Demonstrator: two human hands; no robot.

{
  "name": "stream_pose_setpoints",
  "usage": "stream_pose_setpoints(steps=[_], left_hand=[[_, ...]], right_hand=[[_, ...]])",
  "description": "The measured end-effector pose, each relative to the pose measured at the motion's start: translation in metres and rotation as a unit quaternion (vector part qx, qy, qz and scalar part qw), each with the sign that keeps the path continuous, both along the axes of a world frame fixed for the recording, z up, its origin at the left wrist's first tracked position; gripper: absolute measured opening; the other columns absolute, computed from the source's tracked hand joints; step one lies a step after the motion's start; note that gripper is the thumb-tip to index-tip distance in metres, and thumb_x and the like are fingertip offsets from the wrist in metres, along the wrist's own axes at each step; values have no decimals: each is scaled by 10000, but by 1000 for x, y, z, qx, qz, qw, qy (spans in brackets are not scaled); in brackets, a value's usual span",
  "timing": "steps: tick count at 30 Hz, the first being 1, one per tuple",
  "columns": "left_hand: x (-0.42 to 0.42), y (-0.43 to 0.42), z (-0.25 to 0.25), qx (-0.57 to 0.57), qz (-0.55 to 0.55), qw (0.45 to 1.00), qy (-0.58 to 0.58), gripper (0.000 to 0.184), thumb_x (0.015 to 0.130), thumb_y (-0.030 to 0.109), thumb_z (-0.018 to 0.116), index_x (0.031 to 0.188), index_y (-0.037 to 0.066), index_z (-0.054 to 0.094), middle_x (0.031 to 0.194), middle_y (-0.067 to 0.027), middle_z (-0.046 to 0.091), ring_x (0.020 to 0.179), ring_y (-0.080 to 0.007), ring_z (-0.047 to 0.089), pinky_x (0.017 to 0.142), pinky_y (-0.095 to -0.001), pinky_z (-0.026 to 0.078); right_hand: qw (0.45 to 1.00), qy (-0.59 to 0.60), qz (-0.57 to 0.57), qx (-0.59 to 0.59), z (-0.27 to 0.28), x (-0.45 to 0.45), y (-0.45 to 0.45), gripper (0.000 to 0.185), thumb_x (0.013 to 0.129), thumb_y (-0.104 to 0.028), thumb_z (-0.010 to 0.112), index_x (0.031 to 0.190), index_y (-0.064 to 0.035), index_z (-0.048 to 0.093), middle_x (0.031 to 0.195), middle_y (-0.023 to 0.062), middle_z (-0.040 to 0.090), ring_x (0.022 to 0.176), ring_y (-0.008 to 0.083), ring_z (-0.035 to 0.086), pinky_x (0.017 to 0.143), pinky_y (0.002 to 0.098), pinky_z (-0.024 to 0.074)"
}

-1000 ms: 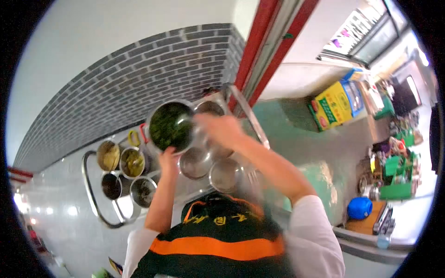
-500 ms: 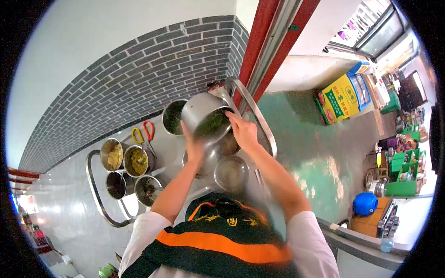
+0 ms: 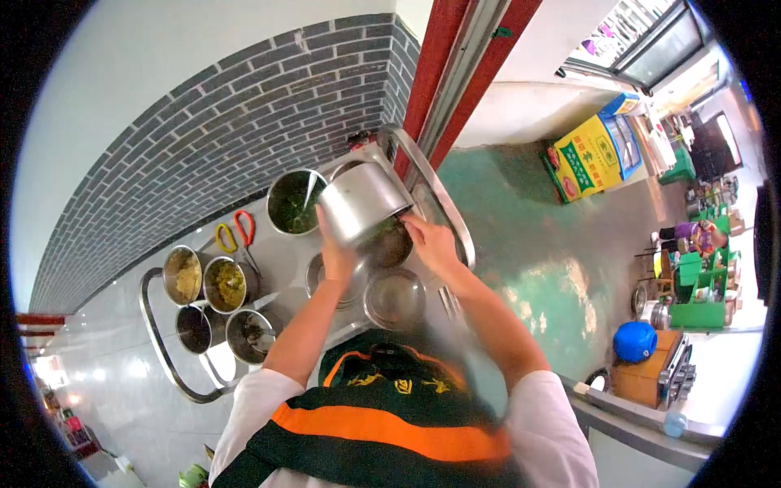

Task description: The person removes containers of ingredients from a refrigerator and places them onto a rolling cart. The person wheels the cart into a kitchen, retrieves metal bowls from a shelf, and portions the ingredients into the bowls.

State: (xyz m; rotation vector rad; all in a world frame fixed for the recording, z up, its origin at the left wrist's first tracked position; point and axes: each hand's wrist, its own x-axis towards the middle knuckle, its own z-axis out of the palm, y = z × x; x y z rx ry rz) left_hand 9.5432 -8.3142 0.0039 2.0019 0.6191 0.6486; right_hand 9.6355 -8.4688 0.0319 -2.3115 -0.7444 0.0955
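A large stainless steel pot (image 3: 366,199) is held steeply tilted between my hands, its mouth turned down and its inside mostly hidden. My left hand (image 3: 335,252) presses against its left side, and my right hand (image 3: 431,244) grips the rim on the right. Beneath it sits a pot with dark contents (image 3: 394,244), partly covered. Just left of the tilted pot stands a pot of chopped greens (image 3: 289,207) with a pale-handled utensil (image 3: 311,185) in it. Closer to my body are a round metal container (image 3: 394,299) and another one partly behind my left hand.
The metal cart (image 3: 285,259) has curved rails. Red-handled scissors (image 3: 245,228) and a yellow-handled pair (image 3: 226,237) lie near several smaller pots, including one with yellow-green food (image 3: 225,285). A brick wall (image 3: 244,106) runs behind; a red door frame (image 3: 435,77) stands at right.
The large pot has been tipped further, so its outer wall now faces me and the greens inside no longer show. The utensil in the left pot has come into view.
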Motion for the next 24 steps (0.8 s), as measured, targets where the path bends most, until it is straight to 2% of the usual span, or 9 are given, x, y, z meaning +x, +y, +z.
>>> stream_pose_setpoints(steps=[2, 4, 6, 7, 10, 18, 21, 22, 24], left_hand=[[1, 1, -10, -58, -29, 997, 36, 727, 741, -35, 443, 1316, 84, 14, 1245, -228, 332, 1046, -355, 442, 860, -361, 367], [5, -1, -21, -91, -43, 993, -54, 615, 809, 86, 434, 1314, 54, 84, 1307, -178, 260, 1167, -272, 325, 959, -307, 268], [5, -6, -23, -81, -60, 990, -96, 788, 706, -125, 417, 1328, 123, 1, 1301, -160, 255, 1122, -252, 352, 920, -338, 311], [7, 5, -51, -74, -66, 992, -73, 746, 729, -116, 397, 1325, 96, 0, 1329, -154, 199, 1153, -247, 318, 943, -338, 286], [6, 3, -33, -9, -65, 998, -9, 702, 752, -97, 393, 1322, 69, 18, 1326, -164, 211, 1165, -247, 308, 953, -329, 267], [13, 7, -55, -44, -84, 994, -59, 639, 787, -21, 444, 1313, 31, 84, 1266, -146, 324, 1134, -249, 360, 945, -288, 274], [23, 11, -75, -96, -105, 989, -36, 627, 789, 0, 468, 1309, 29, 118, 1263, -123, 329, 1129, -242, 367, 944, -290, 279], [24, 8, -75, -251, -111, 955, -115, 620, 785, -1, 470, 1306, 27, 134, 1270, -122, 322, 1130, -237, 365, 943, -293, 282], [19, 4, -56, -401, -113, 890, -186, 613, 782, -2, 471, 1303, 26, 150, 1276, -120, 314, 1131, -232, 363, 943, -297, 284]], right_hand=[[1000, -7, -10, -12, -4, -1, -4, 142, 778, -206, 515, 881, -154, 598, 583, 148, 538, 530, 312, 534, 504, 375, 423], [998, -61, -18, -8, -22, 5, -3, 100, 763, -182, 524, 810, -120, 586, 582, 154, 537, 532, 318, 537, 499, 387, 422], [997, -68, -30, -20, -25, 8, 1, 84, 746, -164, 534, 754, -87, 566, 586, 159, 539, 543, 327, 539, 500, 401, 421], [997, -57, -39, -27, -29, 8, 1, 89, 743, -165, 537, 750, -82, 567, 584, 160, 538, 548, 329, 540, 502, 404, 421], [997, -32, -59, -42, -40, 2, -4, 108, 747, -180, 538, 766, -82, 581, 582, 159, 535, 549, 329, 539, 502, 395, 423], [998, -9, -22, 61, -9, -18, -18, 112, 760, -168, 519, 791, -92, 595, 598, 155, 534, 527, 312, 537, 495, 378, 420], [998, -25, -25, 42, -20, -17, -4, 115, 747, -165, 516, 750, -75, 588, 616, 163, 542, 553, 328, 543, 516, 395, 427], [999, -41, -25, 20, -23, -17, -1, 117, 740, -161, 515, 729, -67, 583, 623, 166, 547, 568, 337, 545, 528, 406, 431], [998, -36, -23, -40, -35, -15, -1, 112, 726, -151, 519, 718, -60, 585, 635, 174, 551, 586, 356, 542, 542, 428, 430]])
